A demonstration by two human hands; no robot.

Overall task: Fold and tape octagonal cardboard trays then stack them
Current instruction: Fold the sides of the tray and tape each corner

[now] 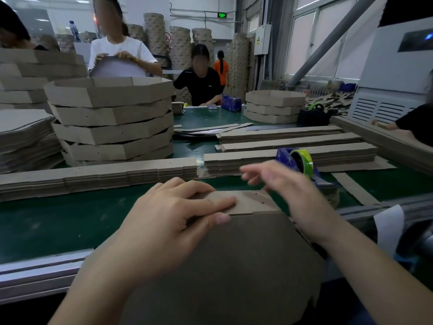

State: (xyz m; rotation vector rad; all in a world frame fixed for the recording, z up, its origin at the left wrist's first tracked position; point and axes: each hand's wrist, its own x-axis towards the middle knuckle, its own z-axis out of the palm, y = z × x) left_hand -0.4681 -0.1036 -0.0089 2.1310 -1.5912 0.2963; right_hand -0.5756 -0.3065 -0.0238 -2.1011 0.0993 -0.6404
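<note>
Cardboard tray (234, 266) sits nearest, tipped up against the near edge of the green counter (70, 219), probably so the side flap is easy to get at. Left hand (168, 221) pinches that folded flap down, thumb under and fingers on top, holding the joint shut. Right hand (288, 191) is blurry, fingers spread loose and holding nothing, hovering between the flap and the blue tape dispenser (302, 165) just behind it; my guess is it's going for tape. One dispenser right there, another blue one (231, 102) further back, kept within reach I suppose.

Past the hands, flat strip blanks (98, 174) lie in long piles, about four that I can make out. Further left there's a stack of finished trays (110, 120), six or so, and a smaller stack of three (274, 106) far right. Four other people are working at the far side.
</note>
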